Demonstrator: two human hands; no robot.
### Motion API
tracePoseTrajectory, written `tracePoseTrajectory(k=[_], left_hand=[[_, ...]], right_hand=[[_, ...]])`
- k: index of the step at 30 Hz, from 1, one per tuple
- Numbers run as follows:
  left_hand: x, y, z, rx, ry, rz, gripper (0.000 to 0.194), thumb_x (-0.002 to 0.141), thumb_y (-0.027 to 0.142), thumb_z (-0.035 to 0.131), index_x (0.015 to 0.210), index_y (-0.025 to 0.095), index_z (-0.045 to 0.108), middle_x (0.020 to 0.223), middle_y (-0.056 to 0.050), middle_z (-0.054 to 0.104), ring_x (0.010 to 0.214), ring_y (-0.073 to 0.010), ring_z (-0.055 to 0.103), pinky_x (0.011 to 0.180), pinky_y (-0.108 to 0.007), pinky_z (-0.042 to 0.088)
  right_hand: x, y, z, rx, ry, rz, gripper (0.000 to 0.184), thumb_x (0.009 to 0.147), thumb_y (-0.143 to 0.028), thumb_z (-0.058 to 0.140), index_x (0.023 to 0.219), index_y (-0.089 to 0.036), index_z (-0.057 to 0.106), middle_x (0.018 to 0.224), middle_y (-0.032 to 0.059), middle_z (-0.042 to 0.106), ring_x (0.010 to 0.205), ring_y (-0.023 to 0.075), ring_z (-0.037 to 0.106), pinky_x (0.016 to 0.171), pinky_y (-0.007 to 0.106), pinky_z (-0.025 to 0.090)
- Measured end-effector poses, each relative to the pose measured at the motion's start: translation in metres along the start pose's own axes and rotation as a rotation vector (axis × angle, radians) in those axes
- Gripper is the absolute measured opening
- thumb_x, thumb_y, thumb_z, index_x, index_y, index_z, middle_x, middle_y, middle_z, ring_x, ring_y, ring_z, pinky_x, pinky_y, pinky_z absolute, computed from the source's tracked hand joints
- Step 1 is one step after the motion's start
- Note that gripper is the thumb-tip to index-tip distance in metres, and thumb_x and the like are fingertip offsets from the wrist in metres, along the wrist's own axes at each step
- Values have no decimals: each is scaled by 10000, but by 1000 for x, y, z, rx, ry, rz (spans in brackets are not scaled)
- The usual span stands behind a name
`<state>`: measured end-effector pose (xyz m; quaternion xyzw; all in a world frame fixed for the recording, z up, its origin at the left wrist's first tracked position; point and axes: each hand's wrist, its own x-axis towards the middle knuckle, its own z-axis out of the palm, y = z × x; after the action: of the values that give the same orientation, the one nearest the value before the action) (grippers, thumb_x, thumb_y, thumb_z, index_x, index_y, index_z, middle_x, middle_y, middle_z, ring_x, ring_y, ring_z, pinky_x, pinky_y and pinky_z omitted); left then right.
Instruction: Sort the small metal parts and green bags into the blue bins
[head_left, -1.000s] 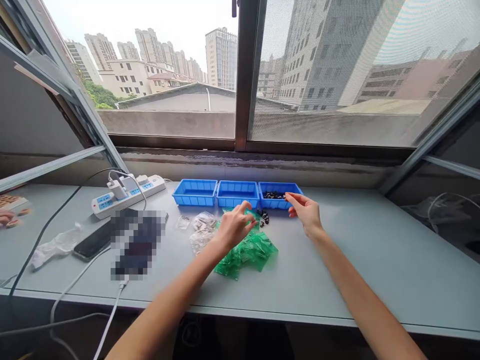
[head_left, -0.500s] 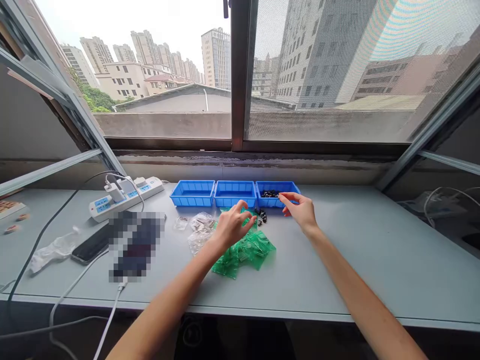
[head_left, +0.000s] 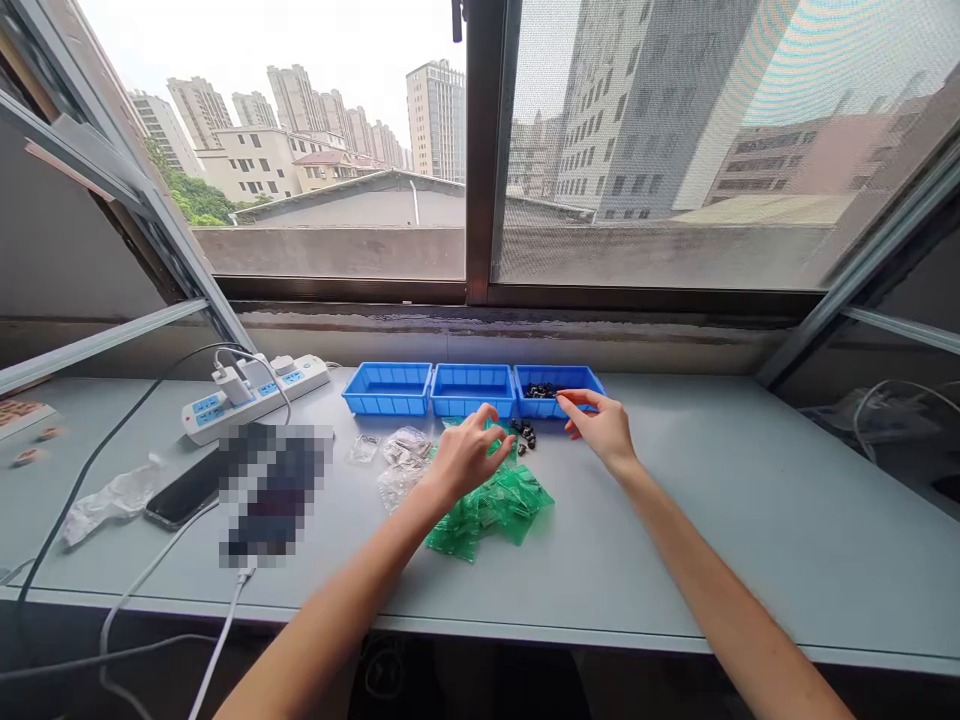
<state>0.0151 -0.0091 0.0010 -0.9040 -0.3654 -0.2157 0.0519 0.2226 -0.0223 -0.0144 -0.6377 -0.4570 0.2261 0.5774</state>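
My left hand (head_left: 469, 455) is over a pile of green plastic bags (head_left: 510, 500), its fingers bent and apart, with nothing visible in them. At the front right of the right-hand blue bin (head_left: 559, 405), my right hand (head_left: 600, 425) has thumb and forefinger pinched together; whatever is between them is too small to make out. Small black parts (head_left: 541, 389) lie inside that bin. Several more loose black parts (head_left: 523, 432) rest on the table in front of it, between my hands. Clear plastic bags (head_left: 405, 448) sit left of the green pile, partly behind my left hand.
Two more blue bins, the middle bin (head_left: 472, 405) and the left bin (head_left: 386, 402), stand in a row by the window. At left are a power strip (head_left: 255, 398), phones (head_left: 180, 495), cables (head_left: 225, 630) and crumpled clear plastic (head_left: 112, 500).
Both hands keep almost the same pose and place. The whole view has shifted slightly; the bins, bags and black parts look unchanged.
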Motion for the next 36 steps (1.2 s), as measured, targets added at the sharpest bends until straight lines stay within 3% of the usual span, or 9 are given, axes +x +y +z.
tracePoseTrajectory(k=[3,6,9,12,16,21,25,29,36], left_hand=[[0,0,1,-1,-5,-4,346,933,347,390,812,183,670,999,-47,569,659,-91,576,491,-183,422],[0,0,0,4,-6,-4,337,930,345,398,810,185,669,1008,-46,572,666,-91,582,504,-182,430],[0,0,0,15,-22,-5,327,928,341,406,812,185,669,1021,-45,577,671,-96,590,512,-190,439],[0,0,-2,26,-38,-11,314,924,335,416,819,186,672,1024,-44,580,682,-104,596,513,-194,440],[1,-2,-3,22,-19,-35,295,918,333,432,827,197,678,1018,-38,581,681,-99,593,519,-190,434],[2,-9,-2,41,16,-48,255,911,321,460,858,208,683,1018,-30,587,652,-85,580,498,-180,400],[2,-12,2,50,46,3,208,902,303,492,908,245,693,1009,-25,583,637,-78,566,484,-173,372],[1,-12,5,13,92,42,186,883,319,527,900,252,699,966,-18,574,642,-77,558,497,-173,373],[-1,-6,3,-62,111,17,133,841,323,592,803,249,696,907,6,547,582,-51,523,495,-169,364]], right_hand=[[0,-1,-1,-5,-4,4,395,644,-499,647,876,-185,706,814,63,699,467,140,593,417,283,503],[0,-1,0,-13,-69,-36,437,637,-472,661,978,-202,702,748,52,705,501,165,613,436,284,485],[-3,-2,2,-13,-221,-111,342,638,-441,668,889,-216,725,670,38,694,488,168,597,464,292,458],[-8,-3,6,-75,-401,-201,190,637,-386,676,722,-224,727,744,38,709,443,131,544,486,295,434],[-16,-3,11,-242,-553,-287,116,644,-292,684,737,-249,738,842,11,720,454,102,495,508,276,403],[-21,-7,14,-450,-559,-330,143,669,-212,659,777,-254,741,800,-13,715,537,113,519,555,257,388],[-21,-8,14,-485,-530,-341,169,671,-195,634,791,-248,740,774,-8,708,560,121,532,553,252,386],[-19,-7,17,-287,-470,-280,200,663,-277,637,835,-227,726,817,16,707,483,98,479,506,257,393],[-22,-20,22,80,-428,23,452,588,-461,695,947,-186,677,798,50,682,467,98,484,410,245,357]])
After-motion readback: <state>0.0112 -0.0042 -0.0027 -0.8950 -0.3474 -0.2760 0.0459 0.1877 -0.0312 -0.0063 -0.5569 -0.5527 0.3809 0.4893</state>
